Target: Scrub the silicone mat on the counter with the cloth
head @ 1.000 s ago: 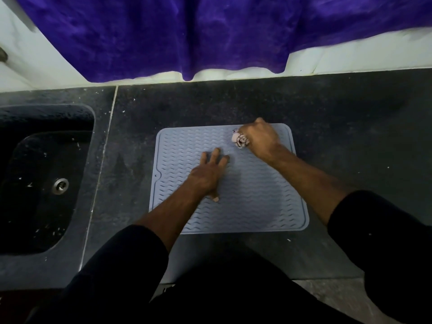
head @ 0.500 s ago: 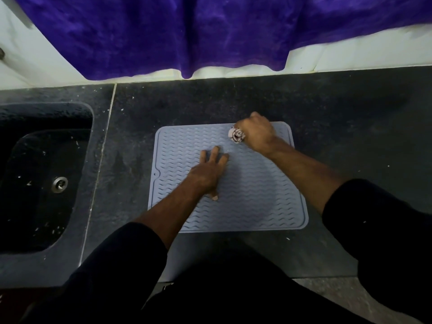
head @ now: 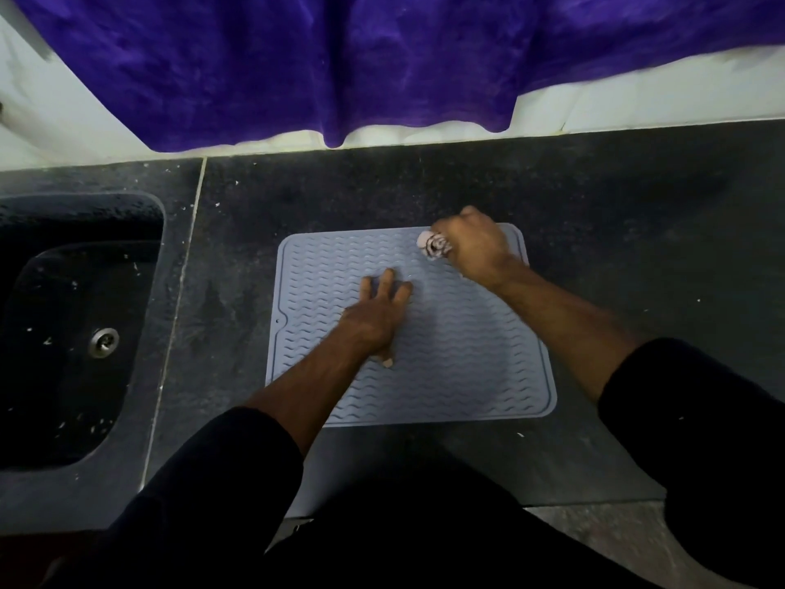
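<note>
**Cloth works into the mat's far right corner**

The right hand (head: 471,244) has its fingers curled tight around a bunched pale cloth (head: 434,245), and over the last second it has crept a touch farther along the far edge of the grey silicone mat (head: 467,367), towards the far right corner. The wad peeks out on the left of the fist, pressed onto the wavy ribs. The left hand (head: 376,318) has not budged: fingers straight and spread, palm flat near the middle of the mat, pinning it to the dark table (head: 616,231). The mat itself lies square, no slide, no curl, just right of the sink (head: 80,333) with its drain, and below the purple curtain (head: 340,65) hanging at the back. So the scrub looks to be in progress on the far strip only, I'd say; the near half and the left side appear yet to get the cloth. That brace hand will likely need to shift once the strokes come nearer
</note>
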